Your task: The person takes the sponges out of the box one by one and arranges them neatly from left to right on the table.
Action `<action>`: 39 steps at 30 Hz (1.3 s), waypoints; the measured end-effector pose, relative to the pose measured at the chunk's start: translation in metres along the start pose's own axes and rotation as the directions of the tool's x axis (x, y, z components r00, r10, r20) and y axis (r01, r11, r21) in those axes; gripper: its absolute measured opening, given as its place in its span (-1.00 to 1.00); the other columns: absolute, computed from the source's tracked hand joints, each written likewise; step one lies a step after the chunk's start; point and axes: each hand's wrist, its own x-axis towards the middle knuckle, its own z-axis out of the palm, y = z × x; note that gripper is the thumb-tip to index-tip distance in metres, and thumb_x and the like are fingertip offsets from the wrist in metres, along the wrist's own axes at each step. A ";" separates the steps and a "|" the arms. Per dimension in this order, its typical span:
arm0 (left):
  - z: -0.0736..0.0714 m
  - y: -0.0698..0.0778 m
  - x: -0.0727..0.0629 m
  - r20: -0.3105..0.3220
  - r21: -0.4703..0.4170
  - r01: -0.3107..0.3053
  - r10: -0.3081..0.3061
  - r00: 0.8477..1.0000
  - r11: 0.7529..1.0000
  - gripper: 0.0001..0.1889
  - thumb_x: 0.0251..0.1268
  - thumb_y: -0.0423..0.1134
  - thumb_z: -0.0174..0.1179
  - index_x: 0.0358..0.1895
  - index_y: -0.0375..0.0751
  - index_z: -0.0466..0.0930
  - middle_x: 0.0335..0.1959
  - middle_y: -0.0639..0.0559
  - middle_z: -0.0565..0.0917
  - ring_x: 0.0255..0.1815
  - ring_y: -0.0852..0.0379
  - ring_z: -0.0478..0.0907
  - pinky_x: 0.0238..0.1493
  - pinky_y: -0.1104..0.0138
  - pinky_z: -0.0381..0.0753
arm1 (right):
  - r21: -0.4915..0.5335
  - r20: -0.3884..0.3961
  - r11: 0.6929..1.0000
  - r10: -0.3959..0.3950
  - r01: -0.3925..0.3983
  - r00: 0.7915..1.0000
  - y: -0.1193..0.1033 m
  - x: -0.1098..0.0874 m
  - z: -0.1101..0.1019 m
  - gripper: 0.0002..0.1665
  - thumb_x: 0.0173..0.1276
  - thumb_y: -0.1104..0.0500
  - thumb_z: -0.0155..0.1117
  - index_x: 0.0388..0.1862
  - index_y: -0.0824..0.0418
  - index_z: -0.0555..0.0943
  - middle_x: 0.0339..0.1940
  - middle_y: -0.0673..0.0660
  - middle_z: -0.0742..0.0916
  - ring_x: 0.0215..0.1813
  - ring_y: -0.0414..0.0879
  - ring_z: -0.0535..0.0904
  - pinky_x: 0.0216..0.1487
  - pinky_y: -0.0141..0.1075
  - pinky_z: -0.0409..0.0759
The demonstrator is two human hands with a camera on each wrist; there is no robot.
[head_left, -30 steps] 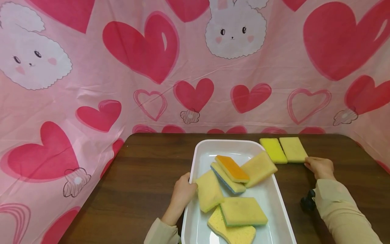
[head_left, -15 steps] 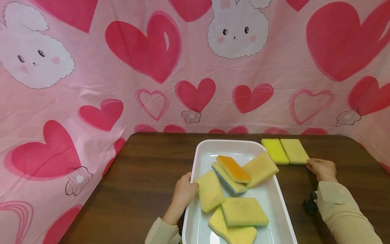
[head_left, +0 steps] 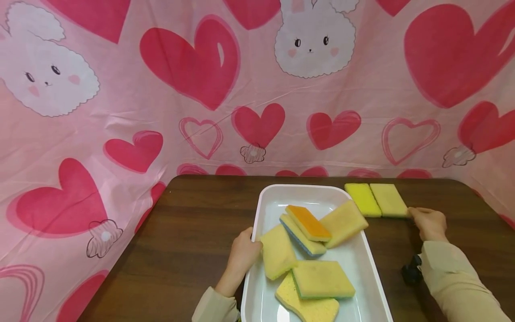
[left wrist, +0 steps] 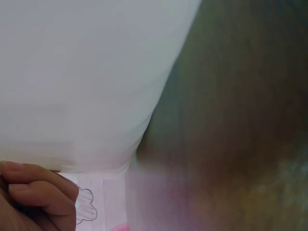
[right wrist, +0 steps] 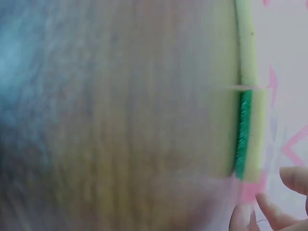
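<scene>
My left hand (head_left: 243, 250) grips the left rim of a white tray (head_left: 372, 264); in the left wrist view its curled fingers (left wrist: 45, 192) lie at the tray's edge. At the back right, a bright yellow sponge (head_left: 363, 200) and a paler sponge (head_left: 388, 200) lie flat side by side on the table. My right hand (head_left: 429, 223) is at the paler sponge's near right corner. The right wrist view shows that sponge's green scouring layer (right wrist: 244, 134) underneath, with thumb and fingers (right wrist: 293, 179) spread just apart from it.
Several sponges lie in the tray: an orange-topped one (head_left: 308, 222) on a blue-backed one (head_left: 303, 239), a pale one (head_left: 344, 223) against the right rim, and others toward the front. The dark wooden table (head_left: 181, 241) ends at a pink heart-patterned curtain (head_left: 249, 80).
My right hand has drawn slightly to the right, off the paler sponge's corner. Both sponges on the table and my left hand on the tray stay put.
</scene>
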 end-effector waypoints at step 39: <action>0.000 -0.001 0.000 0.004 -0.025 0.019 -0.019 1.000 0.999 -0.74 -0.06 -0.41 0.01 -0.23 -0.33 0.53 -0.32 -0.21 0.61 -0.43 -0.01 0.49 -0.51 0.24 0.50 | -0.055 0.621 0.810 -0.431 0.584 0.655 -0.042 -0.131 0.025 -0.55 0.44 0.18 0.04 0.14 0.50 0.44 0.04 0.35 0.62 -0.20 -0.46 0.52 -0.21 -0.44 0.58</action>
